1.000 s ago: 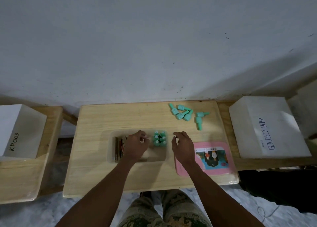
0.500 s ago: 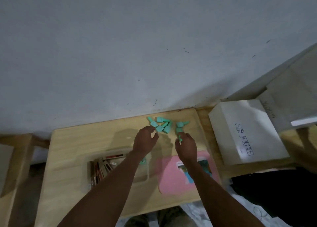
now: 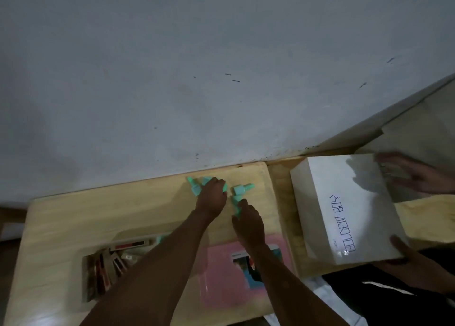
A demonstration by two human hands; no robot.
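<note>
Several small teal bottles (image 3: 195, 189) lie in a loose pile at the far edge of the wooden table (image 3: 73, 222). My left hand (image 3: 213, 196) lies over that pile, its fingers curled down around some of the bottles. Teal shows on both sides of the hand. My right hand (image 3: 248, 223) is just to the right and nearer, with its fingertips closed on one lying teal bottle (image 3: 236, 204). Another teal bottle (image 3: 242, 189) lies free just beyond it.
A clear tray (image 3: 98, 271) with brown and red packets sits near left, partly under my left forearm. A pink card (image 3: 221, 279) lies near centre. At right, another person's hands (image 3: 416, 175) hold a white lettered box (image 3: 344, 207). A grey wall rises behind the table.
Both my hands left the tray and reached forward to the teal bottles at the table's far edge. The view swung left and up. Another person's hands now hold the white box.
</note>
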